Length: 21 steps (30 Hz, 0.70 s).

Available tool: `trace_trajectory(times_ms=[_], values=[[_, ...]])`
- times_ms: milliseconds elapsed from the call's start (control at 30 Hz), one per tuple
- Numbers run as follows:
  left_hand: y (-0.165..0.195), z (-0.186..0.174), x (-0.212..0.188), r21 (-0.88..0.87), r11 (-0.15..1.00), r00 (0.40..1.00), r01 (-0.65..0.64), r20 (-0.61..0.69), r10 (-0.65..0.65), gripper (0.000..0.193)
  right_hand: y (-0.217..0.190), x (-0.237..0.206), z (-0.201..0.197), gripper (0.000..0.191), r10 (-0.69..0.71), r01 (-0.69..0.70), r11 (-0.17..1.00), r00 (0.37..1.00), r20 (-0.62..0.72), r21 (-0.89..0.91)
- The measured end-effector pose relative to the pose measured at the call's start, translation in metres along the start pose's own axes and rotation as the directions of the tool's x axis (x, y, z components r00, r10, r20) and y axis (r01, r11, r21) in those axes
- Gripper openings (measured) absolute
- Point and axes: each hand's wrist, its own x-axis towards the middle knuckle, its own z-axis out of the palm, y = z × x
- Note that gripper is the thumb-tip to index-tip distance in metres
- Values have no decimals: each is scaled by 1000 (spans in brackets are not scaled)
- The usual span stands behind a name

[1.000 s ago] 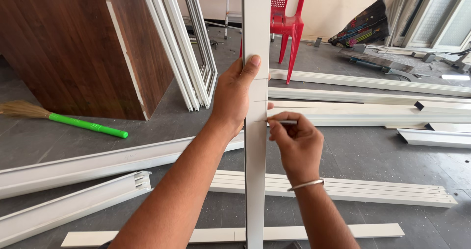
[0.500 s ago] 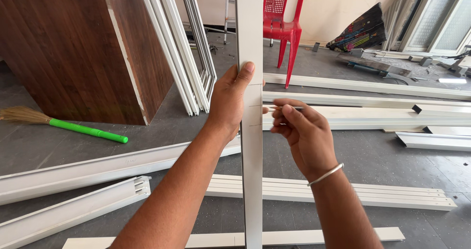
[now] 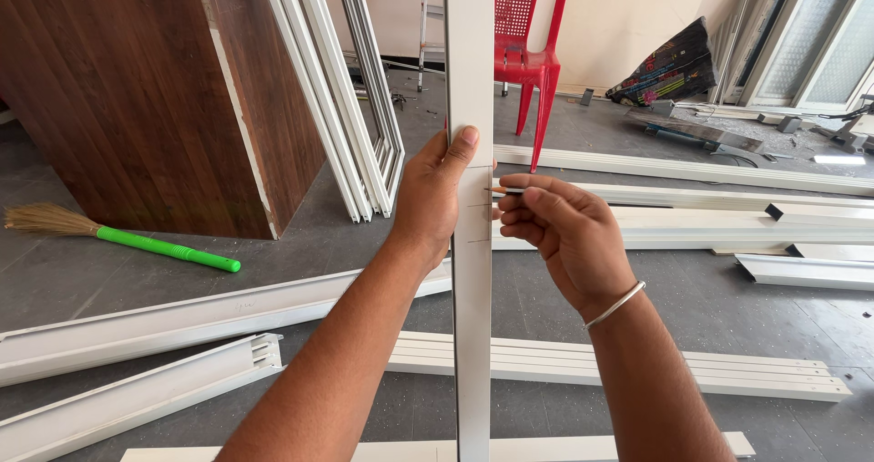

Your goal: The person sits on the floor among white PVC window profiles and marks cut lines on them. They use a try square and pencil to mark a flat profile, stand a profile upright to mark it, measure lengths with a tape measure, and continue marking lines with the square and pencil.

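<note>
A long white profile bar stands upright in the middle of the head view. My left hand grips it from the left, thumb laid up along its face. My right hand holds a pencil with its tip against the bar's face. Thin pencil marks show on the bar just below the tip. A metal bangle sits on my right wrist.
More white profile lengths lie on the grey floor: left, centre right, and far right. White frames lean on a dark wooden cabinet. A green-handled broom lies left. A red plastic chair stands behind.
My right hand has risen along the bar, moving the pencil tip from a lower mark to a higher spot. My left hand keeps its grip.
</note>
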Motion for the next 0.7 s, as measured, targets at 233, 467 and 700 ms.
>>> trace_trajectory(times_ms=[233, 467, 700], values=[[-1, 2, 3, 11, 999, 999, -38, 0, 38, 54, 1, 13, -1, 29, 3, -4, 997, 1000, -4, -77], [2, 5, 2, -3, 999, 999, -37, 12, 37, 55, 8, 24, 0, 25, -42, 29, 990, 995, -94, -138], [-1, 5, 4, -22, 997, 997, -74, 32, 75, 51, 8, 24, 8, 26, -63, 16, 969, 981, -183, -248]])
